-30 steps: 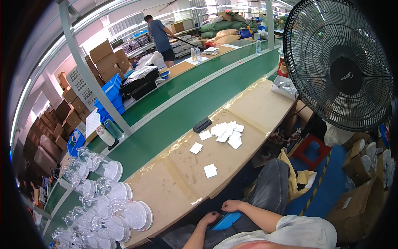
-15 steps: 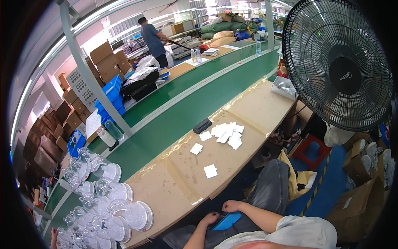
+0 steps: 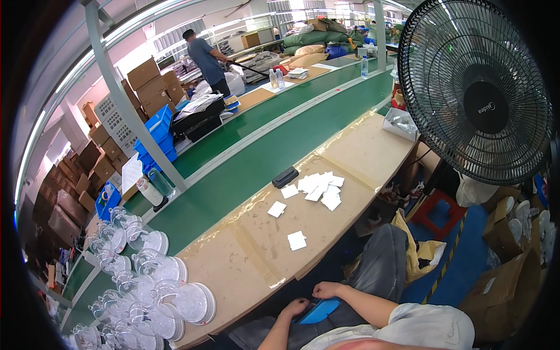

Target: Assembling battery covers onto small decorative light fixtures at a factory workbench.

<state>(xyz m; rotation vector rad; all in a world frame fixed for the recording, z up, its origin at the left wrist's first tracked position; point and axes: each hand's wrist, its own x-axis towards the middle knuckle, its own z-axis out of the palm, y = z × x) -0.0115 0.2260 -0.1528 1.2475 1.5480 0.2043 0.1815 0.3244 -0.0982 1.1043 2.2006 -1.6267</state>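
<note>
My hands are close together over my lap, below the front edge of the table. My left hand (image 3: 297, 306) has curled fingers at the left edge of a flat, bright blue thing (image 3: 318, 311) lying on my grey trousers; its kind I cannot tell. Just above that blue thing, my right hand (image 3: 327, 290) is closed, its fingertips pointing toward the left hand. What the fingers of either hand hold, if anything, is too small to make out. On the table, several white square pieces (image 3: 318, 186) lie in a loose pile, with one white piece (image 3: 296, 240) nearer to me.
Clear domed containers (image 3: 192, 303) crowd the table's left end. A black case (image 3: 284, 177) lies beside the white pile. Beyond the brown tabletop (image 3: 233, 256) runs a green conveyor belt (image 3: 251, 181). A large black fan (image 3: 484, 99) stands at right, near a red stool (image 3: 438, 213).
My hands have stayed in place. A person across the belt has shifted left, bending forward with arms extended. Another person's hand at the lower left has left the view, and a clear container there has shifted.
</note>
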